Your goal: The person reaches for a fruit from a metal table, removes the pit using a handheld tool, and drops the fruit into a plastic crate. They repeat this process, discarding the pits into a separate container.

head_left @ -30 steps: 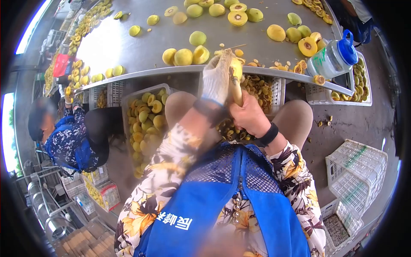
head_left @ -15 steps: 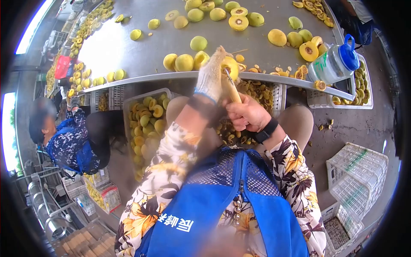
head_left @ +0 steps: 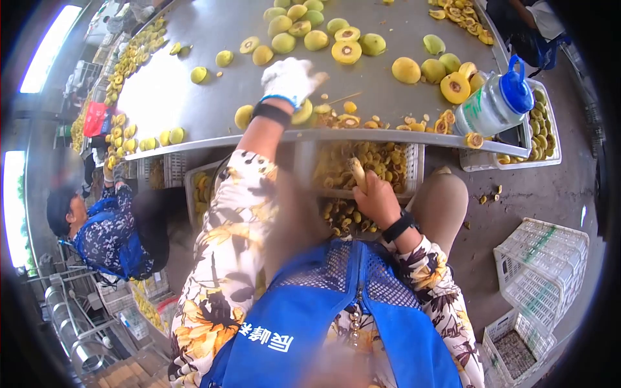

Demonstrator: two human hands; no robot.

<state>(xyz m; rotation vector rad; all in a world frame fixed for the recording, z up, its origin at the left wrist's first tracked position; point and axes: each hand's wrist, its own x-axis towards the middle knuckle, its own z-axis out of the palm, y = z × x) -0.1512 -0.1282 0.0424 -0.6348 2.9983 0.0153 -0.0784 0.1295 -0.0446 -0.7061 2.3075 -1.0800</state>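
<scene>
My left hand (head_left: 288, 81), in a white knit glove with a blue cuff edge, is over the metal table (head_left: 226, 97) with a finger stretched to the right; it is blurred, and no fruit shows in it. A yellow fruit (head_left: 302, 112) lies just below its wrist. Below the table's front edge, my right hand (head_left: 378, 199), bare with a black wristband, is closed around the light wooden handle (head_left: 357, 173) of a tool. The tool's metal end cannot be made out. Behind it is a crate of cut fruit pieces (head_left: 388, 165).
Green and yellow fruits (head_left: 283, 43) lie across the table. A clear bottle with a blue lid (head_left: 495, 103) stands at the right edge, near a fruit crate (head_left: 546, 132). Stacked white crates (head_left: 540, 258) are at the lower right. A co-worker (head_left: 107, 233) sits at the left.
My left hand has moved up and left over the table, away from the tool and the cut fruit. My right hand has moved slightly down with the tool. The view has shifted slightly.
</scene>
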